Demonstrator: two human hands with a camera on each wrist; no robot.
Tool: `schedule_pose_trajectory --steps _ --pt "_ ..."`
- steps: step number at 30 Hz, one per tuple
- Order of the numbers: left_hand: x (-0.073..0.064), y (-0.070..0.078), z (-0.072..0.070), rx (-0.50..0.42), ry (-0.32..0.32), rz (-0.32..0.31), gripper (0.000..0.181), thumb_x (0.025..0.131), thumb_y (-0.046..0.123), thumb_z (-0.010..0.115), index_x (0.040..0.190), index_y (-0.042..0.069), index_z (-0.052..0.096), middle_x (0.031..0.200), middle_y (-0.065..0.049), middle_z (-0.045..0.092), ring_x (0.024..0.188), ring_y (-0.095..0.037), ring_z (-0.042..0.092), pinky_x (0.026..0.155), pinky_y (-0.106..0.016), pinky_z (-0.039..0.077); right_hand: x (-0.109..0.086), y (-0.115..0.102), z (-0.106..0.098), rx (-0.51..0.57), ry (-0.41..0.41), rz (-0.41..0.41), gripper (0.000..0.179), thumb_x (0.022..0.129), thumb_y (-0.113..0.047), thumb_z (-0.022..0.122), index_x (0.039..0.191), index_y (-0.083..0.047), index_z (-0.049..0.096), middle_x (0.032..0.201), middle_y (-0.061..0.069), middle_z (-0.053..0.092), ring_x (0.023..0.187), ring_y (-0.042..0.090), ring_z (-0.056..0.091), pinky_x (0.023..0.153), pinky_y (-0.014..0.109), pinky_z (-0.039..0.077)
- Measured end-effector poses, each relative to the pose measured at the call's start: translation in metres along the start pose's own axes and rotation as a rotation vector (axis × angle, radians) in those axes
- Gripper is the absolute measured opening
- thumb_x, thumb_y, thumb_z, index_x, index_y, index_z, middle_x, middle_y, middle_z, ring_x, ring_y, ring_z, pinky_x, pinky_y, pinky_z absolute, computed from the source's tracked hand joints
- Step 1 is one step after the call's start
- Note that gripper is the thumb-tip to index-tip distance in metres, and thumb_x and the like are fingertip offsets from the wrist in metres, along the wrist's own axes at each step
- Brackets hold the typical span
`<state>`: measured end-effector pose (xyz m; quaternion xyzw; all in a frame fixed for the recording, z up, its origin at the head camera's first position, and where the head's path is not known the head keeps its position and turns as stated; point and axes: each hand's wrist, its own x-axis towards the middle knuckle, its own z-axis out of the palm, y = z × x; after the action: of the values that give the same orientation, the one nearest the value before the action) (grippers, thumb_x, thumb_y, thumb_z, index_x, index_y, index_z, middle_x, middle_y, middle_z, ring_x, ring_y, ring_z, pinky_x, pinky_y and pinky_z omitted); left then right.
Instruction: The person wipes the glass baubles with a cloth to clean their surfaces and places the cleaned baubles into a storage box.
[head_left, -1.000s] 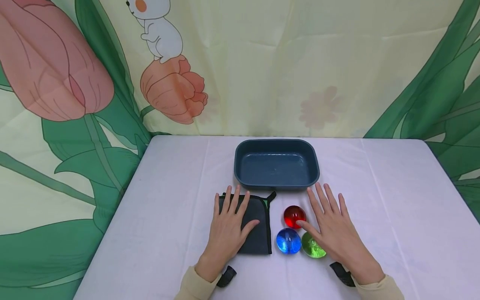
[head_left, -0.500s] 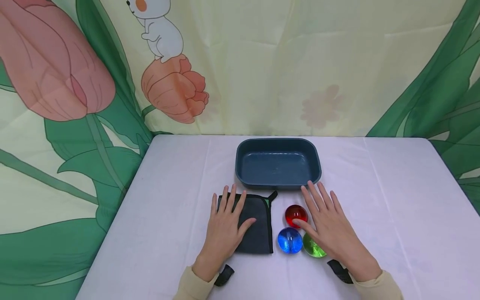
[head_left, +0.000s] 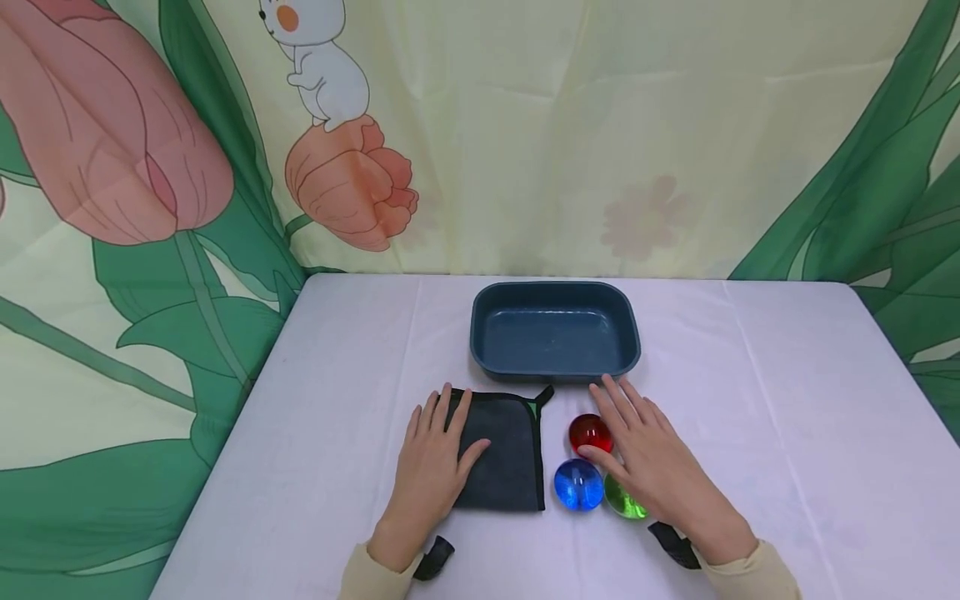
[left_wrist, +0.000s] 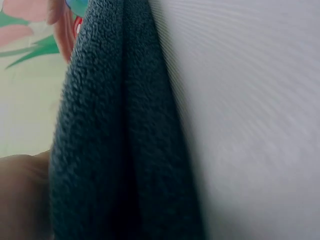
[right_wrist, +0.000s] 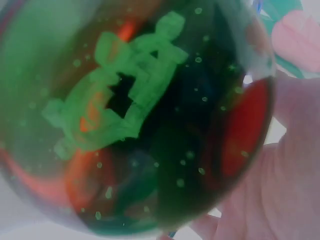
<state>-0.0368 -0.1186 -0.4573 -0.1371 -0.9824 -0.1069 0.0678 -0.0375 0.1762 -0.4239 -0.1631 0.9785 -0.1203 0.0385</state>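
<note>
In the head view a dark grey folded cloth (head_left: 501, 467) with black edging and a corner loop lies flat. My left hand (head_left: 429, 467) lies over its left edge, fingers straight and spread. Its fuzzy layered side (left_wrist: 95, 110) fills much of the left wrist view. Three clear balls sit together to the right: red (head_left: 587, 432), blue (head_left: 578, 485) and green (head_left: 622, 497). My right hand (head_left: 648, 458) is spread over the right of the red and green balls, partly hiding both; contact is unclear. The green ball (right_wrist: 120, 120) looms large in the right wrist view, beside my palm (right_wrist: 295, 155).
A dark blue rectangular tub (head_left: 555, 375) stands behind the cloth and balls, with nothing in it. The white-covered table (head_left: 810, 433) ends against a printed flower curtain (head_left: 510, 167). A black strap (head_left: 435, 557) shows at my left wrist, and another strap (head_left: 673, 546) at the right.
My left hand has shifted left, toward the cloth's left edge. The right hand has moved slightly left, closer over the red ball. Cloth, balls and tub stay put.
</note>
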Motion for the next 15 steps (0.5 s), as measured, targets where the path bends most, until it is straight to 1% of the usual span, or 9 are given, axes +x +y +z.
schedule_pose_trajectory --steps 5,10,13,15 --pt "-0.003 -0.005 0.001 -0.025 0.012 -0.020 0.069 0.098 0.052 0.054 0.153 0.013 0.038 0.155 -0.019 0.037 0.140 -0.038 0.039 0.115 -0.053 0.033 -0.001 -0.003 0.000 0.013 -0.004 -0.014 0.085 0.091 -0.056 0.061 0.155 -0.008 0.030 0.160 0.018 0.028 0.146 0.042 0.023 0.112 0.064 0.032" --pt "-0.005 -0.009 0.002 -0.047 0.084 -0.023 0.064 0.097 0.043 0.062 0.147 0.008 0.045 0.147 -0.022 0.045 0.131 -0.038 0.048 0.110 -0.050 0.040 0.001 -0.006 -0.002 0.045 -0.007 -0.033 0.080 0.092 -0.053 0.063 0.153 -0.009 0.035 0.158 0.018 0.033 0.143 0.042 0.029 0.109 0.063 0.036" --pt "-0.005 -0.011 0.002 -0.055 0.110 -0.034 0.060 0.095 0.037 0.066 0.144 0.005 0.049 0.141 -0.023 0.049 0.124 -0.038 0.053 0.104 -0.049 0.046 0.002 -0.006 -0.002 0.051 -0.012 -0.050 0.077 0.092 -0.050 0.064 0.152 -0.009 0.038 0.155 0.018 0.037 0.141 0.042 0.034 0.106 0.062 0.041" --pt "-0.006 -0.012 0.003 -0.058 0.105 -0.054 0.058 0.095 0.035 0.067 0.142 0.005 0.051 0.139 -0.022 0.050 0.118 -0.036 0.057 0.097 -0.047 0.050 0.003 -0.006 -0.002 0.046 -0.022 -0.062 0.074 0.093 -0.048 0.064 0.151 -0.010 0.040 0.154 0.017 0.040 0.138 0.041 0.037 0.103 0.060 0.044"
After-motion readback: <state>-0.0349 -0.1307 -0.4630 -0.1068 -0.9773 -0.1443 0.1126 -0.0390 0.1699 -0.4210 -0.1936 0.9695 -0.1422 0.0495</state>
